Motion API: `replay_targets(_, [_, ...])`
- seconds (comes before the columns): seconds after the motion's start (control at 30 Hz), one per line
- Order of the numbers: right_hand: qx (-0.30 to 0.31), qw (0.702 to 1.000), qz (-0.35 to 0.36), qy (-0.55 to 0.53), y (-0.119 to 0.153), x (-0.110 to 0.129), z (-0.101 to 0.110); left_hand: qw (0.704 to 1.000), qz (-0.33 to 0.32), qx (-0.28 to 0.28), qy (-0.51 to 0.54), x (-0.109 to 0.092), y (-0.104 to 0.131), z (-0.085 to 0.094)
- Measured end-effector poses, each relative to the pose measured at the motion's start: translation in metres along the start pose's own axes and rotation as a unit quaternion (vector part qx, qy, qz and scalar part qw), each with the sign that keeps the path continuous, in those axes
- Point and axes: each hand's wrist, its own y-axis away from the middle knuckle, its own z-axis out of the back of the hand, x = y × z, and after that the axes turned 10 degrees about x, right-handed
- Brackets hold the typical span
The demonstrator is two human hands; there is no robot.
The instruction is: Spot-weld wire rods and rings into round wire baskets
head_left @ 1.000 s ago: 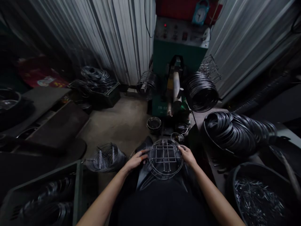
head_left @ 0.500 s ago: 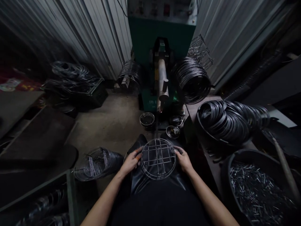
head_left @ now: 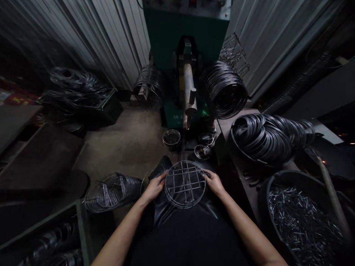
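Observation:
A round wire rack (head_left: 185, 184), made of rings with crossed wires inside, is held level above my lap. My left hand (head_left: 155, 186) grips its left edge, fingers closed on the rim. On the opposite side, my right hand (head_left: 215, 183) pinches the right edge. Beyond the rack stands a green machine (head_left: 163, 40) with a pale metal arm (head_left: 189, 83) pointing down toward me. A small glow shows at the arm's lower tip.
Wire ring bundles (head_left: 223, 90) hang beside the machine. More rings (head_left: 263, 136) lie heaped at right, above a tub (head_left: 266, 207) of short metal pins. Wire racks (head_left: 113, 192) are stacked at left near a green bin (head_left: 80, 229). Small bowls (head_left: 172, 137) sit below the arm.
My view has shifted slightly, so the machine and surroundings sit a little higher and further left. Both hands keep their hold on the rack, which stays over my lap.

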Motion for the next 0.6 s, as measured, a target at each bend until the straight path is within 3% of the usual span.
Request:
replay_targets(0.1, [0.022, 1.000, -0.007, 0.000, 0.001, -0.001, 0.006, 0.999, 0.005, 0.042, -0.014, 0.002, 0.006, 0.010])
replay_targets(0.27, [0.131, 0.991, -0.016, -0.031, 0.003, -0.001, 0.019, 0.985, -0.014, 0.161, -0.064, 0.001, 0.019, 0.025])
replay_targets(0.37, [0.135, 0.990, -0.029, -0.039, 0.006, 0.000, 0.020, 0.982, -0.012, 0.132, -0.135, -0.005, 0.023, 0.014])
replay_targets(0.6, [0.105, 0.994, -0.020, -0.034, 0.015, -0.003, 0.008, 0.966, 0.091, 0.028, -0.238, -0.021, 0.035, -0.023])
